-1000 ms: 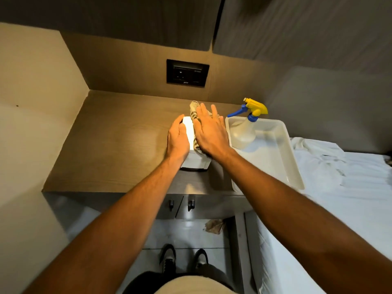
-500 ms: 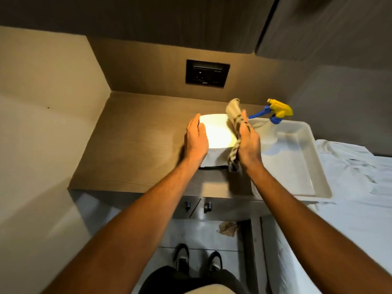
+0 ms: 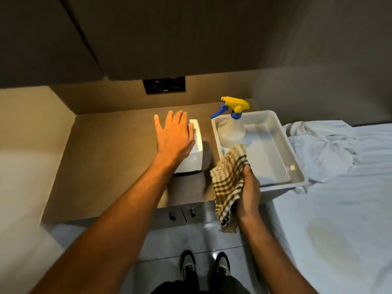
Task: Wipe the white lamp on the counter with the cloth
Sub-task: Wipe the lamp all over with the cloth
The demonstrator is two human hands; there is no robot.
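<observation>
The white box-shaped lamp (image 3: 196, 149) stands on the brown counter (image 3: 110, 158), a little right of its middle. My left hand (image 3: 174, 134) lies flat over the lamp's top with fingers spread, hiding most of it. My right hand (image 3: 248, 192) is at the counter's front edge, to the right of the lamp and apart from it. It grips a checked brown-and-cream cloth (image 3: 229, 183), which hangs down below the counter edge.
A white tray (image 3: 294, 158) sits at the counter's right end, holding a spray bottle (image 3: 231, 126) with a yellow and blue trigger. A black wall socket (image 3: 164, 84) is behind the lamp. A bed with white sheets (image 3: 339, 187) is on the right. My shoes (image 3: 203, 266) stand on the floor below.
My right hand pulled the cloth off the lamp's right side, back toward the counter's front edge. My left hand shifted from the lamp's left side onto its top. The camera view swung right.
</observation>
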